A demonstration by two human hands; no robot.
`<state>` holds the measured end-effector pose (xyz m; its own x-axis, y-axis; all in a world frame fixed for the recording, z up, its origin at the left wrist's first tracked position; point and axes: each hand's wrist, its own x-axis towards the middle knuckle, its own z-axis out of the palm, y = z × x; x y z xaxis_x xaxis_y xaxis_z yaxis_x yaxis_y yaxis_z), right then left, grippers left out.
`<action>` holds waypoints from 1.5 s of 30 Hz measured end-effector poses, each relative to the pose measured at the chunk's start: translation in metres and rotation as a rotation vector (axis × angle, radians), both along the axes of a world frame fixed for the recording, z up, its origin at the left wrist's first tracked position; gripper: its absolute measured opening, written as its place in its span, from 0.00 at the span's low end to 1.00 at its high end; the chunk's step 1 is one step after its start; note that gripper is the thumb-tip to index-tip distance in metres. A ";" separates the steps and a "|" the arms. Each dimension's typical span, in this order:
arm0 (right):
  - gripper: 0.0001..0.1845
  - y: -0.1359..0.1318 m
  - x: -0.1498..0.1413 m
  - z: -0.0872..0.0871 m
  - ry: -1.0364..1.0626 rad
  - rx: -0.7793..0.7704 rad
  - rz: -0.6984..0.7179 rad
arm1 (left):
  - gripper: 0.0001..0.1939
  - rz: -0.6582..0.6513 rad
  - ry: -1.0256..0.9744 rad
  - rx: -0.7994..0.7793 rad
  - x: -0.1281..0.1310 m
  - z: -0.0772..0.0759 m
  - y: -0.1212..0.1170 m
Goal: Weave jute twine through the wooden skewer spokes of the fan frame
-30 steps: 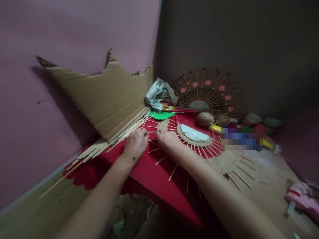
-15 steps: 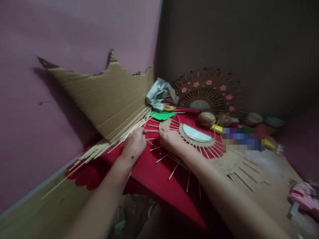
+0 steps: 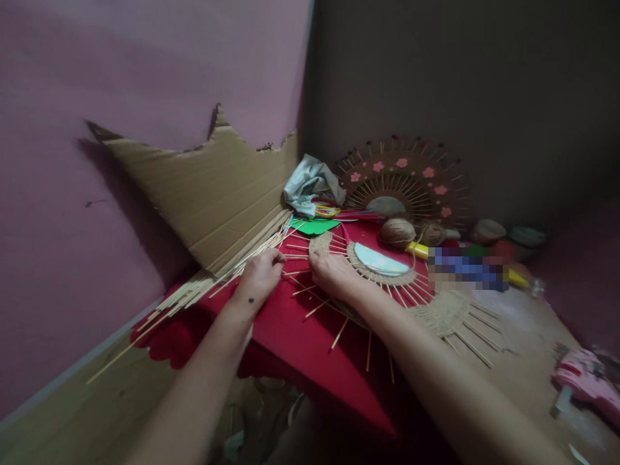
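Observation:
On the red cloth lies a half-round fan-shaped piece of thin wooden sticks with jute twine woven through them; its inner woven band [image 3: 387,279] borders a pale half-disc [image 3: 380,259]. My left hand [image 3: 259,281] is closed at the piece's left side, its thumb and finger pinched at the outer end of a stick [image 3: 296,257]. Close by, my right hand [image 3: 334,274] is curled round the sticks at the outer woven band [image 3: 320,243]. Its fingertips are partly hidden, and I cannot make out the twine strand there. More outer weaving [image 3: 443,313] shows at the right.
Loose sticks [image 3: 194,290] lie along a cardboard sheet [image 3: 203,187] against the wall. Behind are a grey cloth [image 3: 312,184], green sheet [image 3: 314,226], twine balls [image 3: 398,231] and a finished flowered fan [image 3: 402,174]. A pink glue gun [image 3: 584,378] rests at right on the table [image 3: 523,342].
The view has shifted slightly. Both hands stay at the left side of the woven piece, with only small finger movement.

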<state>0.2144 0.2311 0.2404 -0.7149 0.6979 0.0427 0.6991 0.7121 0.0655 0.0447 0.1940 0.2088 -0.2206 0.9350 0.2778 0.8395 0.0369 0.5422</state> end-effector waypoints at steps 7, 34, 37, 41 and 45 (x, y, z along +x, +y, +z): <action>0.11 -0.015 0.013 0.007 0.006 -0.049 0.095 | 0.05 -0.147 0.005 0.155 0.004 0.000 -0.001; 0.07 -0.053 0.060 0.027 0.040 -0.383 0.223 | 0.08 -0.550 0.005 0.009 0.024 0.009 -0.015; 0.08 -0.042 0.049 0.024 0.117 -0.374 0.172 | 0.08 -0.550 0.000 -0.005 0.024 0.010 -0.016; 0.09 -0.031 0.030 0.009 0.279 -0.279 0.136 | 0.07 -0.559 -0.029 0.002 0.024 0.008 -0.015; 0.10 -0.031 0.025 -0.009 0.353 -0.230 0.099 | 0.07 -0.517 -0.066 0.022 0.023 0.009 -0.016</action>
